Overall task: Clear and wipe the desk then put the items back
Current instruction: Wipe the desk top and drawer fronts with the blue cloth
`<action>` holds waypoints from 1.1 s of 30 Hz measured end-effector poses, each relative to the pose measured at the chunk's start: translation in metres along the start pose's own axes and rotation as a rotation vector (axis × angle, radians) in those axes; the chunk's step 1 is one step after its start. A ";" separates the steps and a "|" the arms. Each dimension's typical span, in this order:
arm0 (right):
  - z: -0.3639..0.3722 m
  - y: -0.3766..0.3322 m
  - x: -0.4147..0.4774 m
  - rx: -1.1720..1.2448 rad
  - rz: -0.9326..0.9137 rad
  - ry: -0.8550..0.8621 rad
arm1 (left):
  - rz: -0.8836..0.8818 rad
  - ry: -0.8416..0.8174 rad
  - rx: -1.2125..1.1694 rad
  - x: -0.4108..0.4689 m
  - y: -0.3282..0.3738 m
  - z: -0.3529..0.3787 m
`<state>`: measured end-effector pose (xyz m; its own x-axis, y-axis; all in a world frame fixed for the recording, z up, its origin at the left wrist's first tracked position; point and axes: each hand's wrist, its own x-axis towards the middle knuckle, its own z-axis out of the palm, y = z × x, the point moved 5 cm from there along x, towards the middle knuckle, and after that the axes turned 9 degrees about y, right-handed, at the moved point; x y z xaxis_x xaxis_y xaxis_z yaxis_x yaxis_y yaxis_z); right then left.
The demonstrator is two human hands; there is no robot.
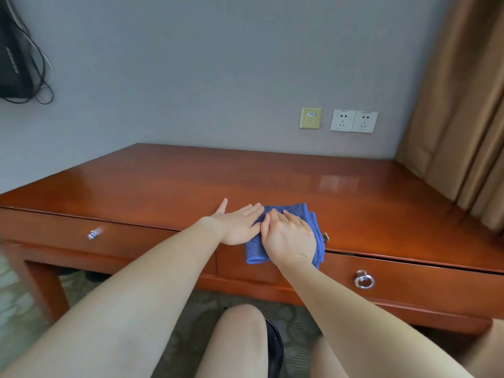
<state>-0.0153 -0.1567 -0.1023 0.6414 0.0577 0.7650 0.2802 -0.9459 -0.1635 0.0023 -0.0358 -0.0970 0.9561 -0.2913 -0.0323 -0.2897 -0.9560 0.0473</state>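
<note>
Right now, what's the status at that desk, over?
Left hand flat on the glossy reddish-brown wooden desk, fingers straight. Right hand pressing the folded blue terry cloth at the front edge. Nothing else on the desktop.

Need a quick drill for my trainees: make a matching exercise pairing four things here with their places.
Things:
1 blue cloth
2 ring pull
3 white sockets
4 curtain

Places:
A on the wall above the desk
B at the far right, beside the desk
C under the right hand, at the desk's front edge
D on the right drawer front

Pairs: 1-C, 2-D, 3-A, 4-B
</note>
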 end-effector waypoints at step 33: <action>-0.023 0.173 0.016 -0.066 0.117 -0.694 | 0.166 0.037 -0.018 0.079 0.147 0.004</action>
<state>0.0268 -0.3267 -0.1038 0.9781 0.1243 0.1671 0.1521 -0.9744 -0.1655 0.0352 -0.1992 -0.0963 0.8964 -0.4430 0.0139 -0.4429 -0.8941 0.0666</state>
